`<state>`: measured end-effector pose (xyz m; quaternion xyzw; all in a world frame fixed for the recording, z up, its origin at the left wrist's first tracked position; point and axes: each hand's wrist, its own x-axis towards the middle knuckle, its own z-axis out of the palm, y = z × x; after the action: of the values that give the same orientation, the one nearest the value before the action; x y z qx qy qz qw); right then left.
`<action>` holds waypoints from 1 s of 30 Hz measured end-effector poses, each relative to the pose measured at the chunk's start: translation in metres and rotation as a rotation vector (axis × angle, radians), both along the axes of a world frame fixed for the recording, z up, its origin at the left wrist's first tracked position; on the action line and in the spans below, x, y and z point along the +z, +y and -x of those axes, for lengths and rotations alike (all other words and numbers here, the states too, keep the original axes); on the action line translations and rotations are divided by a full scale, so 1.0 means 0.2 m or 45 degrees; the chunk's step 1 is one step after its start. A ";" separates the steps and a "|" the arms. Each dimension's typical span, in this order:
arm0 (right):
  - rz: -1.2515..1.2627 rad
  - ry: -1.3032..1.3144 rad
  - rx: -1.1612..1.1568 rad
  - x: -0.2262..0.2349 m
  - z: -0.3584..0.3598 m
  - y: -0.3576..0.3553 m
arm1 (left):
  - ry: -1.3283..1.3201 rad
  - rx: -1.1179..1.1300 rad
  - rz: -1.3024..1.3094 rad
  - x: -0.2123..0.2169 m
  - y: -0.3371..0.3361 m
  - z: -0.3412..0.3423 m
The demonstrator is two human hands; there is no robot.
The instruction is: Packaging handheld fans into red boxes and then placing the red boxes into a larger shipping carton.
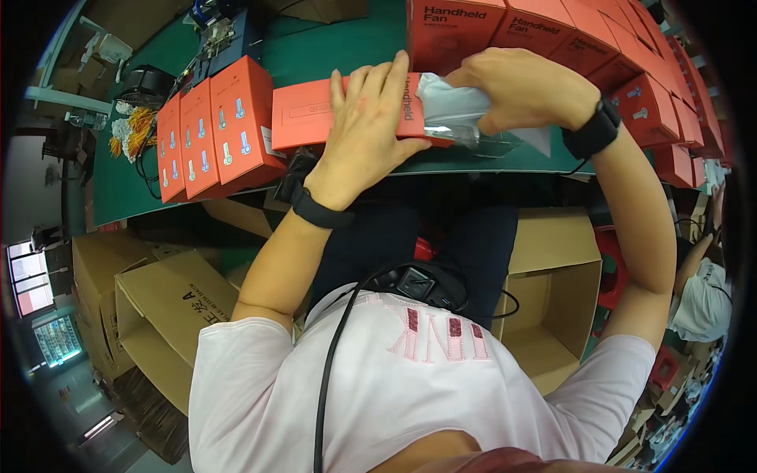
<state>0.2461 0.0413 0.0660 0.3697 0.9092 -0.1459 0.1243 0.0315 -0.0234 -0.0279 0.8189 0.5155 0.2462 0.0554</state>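
Note:
A red cardboard box (298, 118) lies on its side on the green table, its open end toward the right. My left hand (361, 130) is clamped across it, fingers over the top and thumb along the near edge. At the open end, my right hand (520, 88) grips a white plastic-wrapped bundle (443, 101), which sits partly inside the box. Below that bundle a clear plastic tray (490, 143) sticks out of the same opening. What the white wrapping contains is hidden.
Upright red boxes (240, 118) stand to the left, near orange and white cords (138, 130). Stacked red boxes (544, 35) fill the far right. Open brown cartons (169, 296) (556, 303) stand below the table edge. A black cable (327, 378) hangs over my shirt. Another person's arm shows at far right.

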 end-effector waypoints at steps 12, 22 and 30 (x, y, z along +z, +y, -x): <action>-0.659 1.004 -0.188 -0.45 0.09 -0.05 | -0.053 -0.056 -0.027 -0.01 0.01 -0.02; 0.118 1.032 -0.920 -0.44 -0.21 -0.40 | 0.064 -0.108 -0.149 0.03 0.02 -0.05; -0.246 1.552 -0.394 0.21 -0.26 -0.65 | -0.875 -0.359 -0.383 0.27 -0.05 -0.26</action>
<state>0.2973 -0.0882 0.1075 0.3570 0.7617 -0.2637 -0.4721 0.0844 -0.0338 0.0260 0.7505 0.3079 0.5685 0.1374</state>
